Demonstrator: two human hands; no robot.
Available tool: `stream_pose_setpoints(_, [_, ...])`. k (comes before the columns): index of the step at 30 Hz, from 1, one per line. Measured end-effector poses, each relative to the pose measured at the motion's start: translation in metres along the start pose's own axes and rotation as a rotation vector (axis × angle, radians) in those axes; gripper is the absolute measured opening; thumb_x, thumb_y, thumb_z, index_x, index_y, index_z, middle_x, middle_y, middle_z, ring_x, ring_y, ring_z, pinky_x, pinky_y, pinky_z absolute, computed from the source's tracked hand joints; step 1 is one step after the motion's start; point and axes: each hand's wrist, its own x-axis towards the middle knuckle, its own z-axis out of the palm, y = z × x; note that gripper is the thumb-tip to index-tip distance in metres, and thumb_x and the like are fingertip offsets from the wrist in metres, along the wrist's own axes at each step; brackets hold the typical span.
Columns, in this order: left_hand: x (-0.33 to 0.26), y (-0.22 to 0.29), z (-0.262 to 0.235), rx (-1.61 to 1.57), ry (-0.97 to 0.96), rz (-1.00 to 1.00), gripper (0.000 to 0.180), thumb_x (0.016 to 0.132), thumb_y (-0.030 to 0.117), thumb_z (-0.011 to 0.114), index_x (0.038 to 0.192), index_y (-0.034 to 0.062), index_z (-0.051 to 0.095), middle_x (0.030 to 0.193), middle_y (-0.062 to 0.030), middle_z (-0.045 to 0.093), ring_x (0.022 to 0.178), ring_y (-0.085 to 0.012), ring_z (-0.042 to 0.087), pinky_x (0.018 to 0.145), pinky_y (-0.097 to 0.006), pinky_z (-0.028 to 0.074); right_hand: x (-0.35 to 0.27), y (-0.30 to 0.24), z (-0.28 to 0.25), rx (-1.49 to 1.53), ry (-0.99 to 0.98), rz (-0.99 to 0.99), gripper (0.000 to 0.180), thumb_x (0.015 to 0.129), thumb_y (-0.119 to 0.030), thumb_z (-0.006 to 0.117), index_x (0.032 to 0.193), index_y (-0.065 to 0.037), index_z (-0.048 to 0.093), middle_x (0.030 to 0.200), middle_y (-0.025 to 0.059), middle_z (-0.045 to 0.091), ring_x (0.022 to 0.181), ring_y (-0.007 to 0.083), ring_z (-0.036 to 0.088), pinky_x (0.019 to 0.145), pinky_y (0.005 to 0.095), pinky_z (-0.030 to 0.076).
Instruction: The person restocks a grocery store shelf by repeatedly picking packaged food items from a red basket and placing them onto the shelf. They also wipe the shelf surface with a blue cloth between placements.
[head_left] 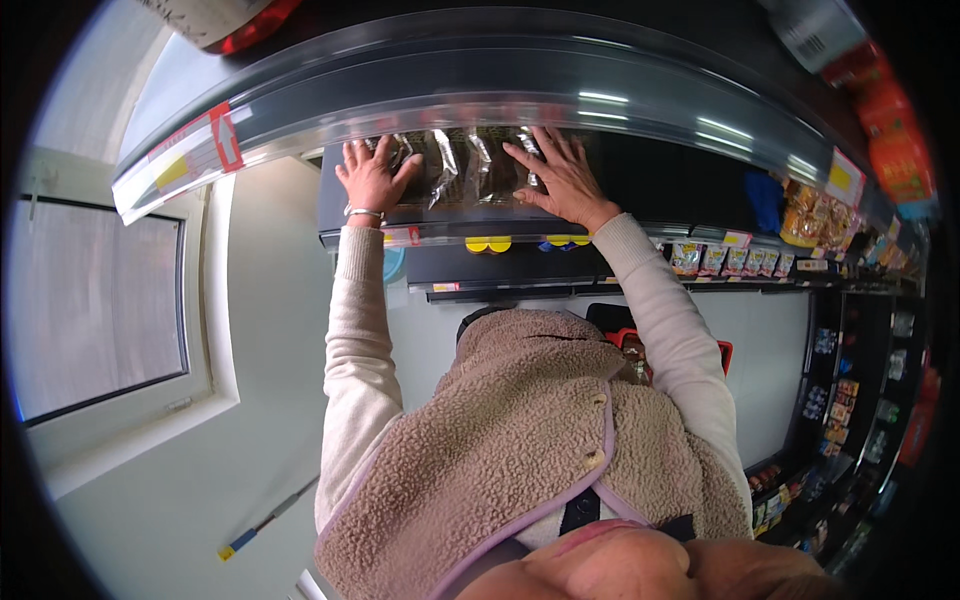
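Observation:
Both my arms reach forward to a dark shelf [655,185], under the clear front strip of the shelf above. A row of dark packets in shiny clear wrapping [485,172] lies there; what is inside them I cannot make out. My left hand [374,184], with a bracelet at its wrist, lies with fingers spread at the row's left end. At the right end my right hand [566,180] rests with fingers spread over the packets. Neither hand is closed around anything. The far ends of the packets are hidden under the upper shelf.
Above runs the upper shelf's clear label strip [420,95]. Lower right hang small snack bags [712,261], beside a larger bag of packaged food [812,215]. A red basket [724,353] stands on the floor by my right arm. A window [105,290] is at left; a long-handled tool [262,522] lies below it.

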Motion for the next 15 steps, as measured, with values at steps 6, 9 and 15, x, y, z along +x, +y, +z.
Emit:
stream_pose_setpoints(6, [-0.004, 0.009, -0.009, 0.05, -0.132, -0.031, 0.097, 0.073, 0.082, 0.061, 0.149, 0.0249, 0.043, 0.154, -0.0208, 0.036, 0.147, -0.0447, 0.022, 0.111, -0.072, 0.015, 0.008, -0.008, 0.02, 0.023, -0.064, 0.038, 0.076, 0.084, -0.063, 0.064, 0.151, -0.043, 0.035, 0.163, 0.0128, 0.016, 0.15, 0.0439, 0.009, 0.119, 0.0633, 0.013])
stream_pose_setpoints(9, [-0.005, 0.011, -0.008, 0.057, -0.06, 0.007, 0.095, 0.073, 0.082, 0.059, 0.145, 0.021, 0.048, 0.152, -0.017, 0.041, 0.143, -0.04, 0.031, 0.11, -0.071, 0.016, 0.01, -0.006, 0.029, 0.063, -0.141, 0.076, 0.074, 0.086, -0.064, 0.061, 0.152, -0.04, 0.036, 0.162, 0.0153, 0.018, 0.15, 0.0442, 0.01, 0.12, 0.0614, 0.012])
stream_pose_setpoints(15, [-0.002, -0.002, 0.007, 0.022, -0.055, 0.033, 0.085, 0.075, 0.075, 0.064, 0.136, 0.0173, 0.055, 0.143, -0.0173, 0.047, 0.133, -0.0413, 0.04, 0.107, -0.062, 0.026, 0.012, -0.006, 0.042, 0.07, -0.065, 0.035, 0.072, 0.088, -0.064, 0.06, 0.15, -0.033, 0.042, 0.156, 0.0188, 0.03, 0.143, 0.0482, 0.024, 0.117, 0.0626, 0.019])
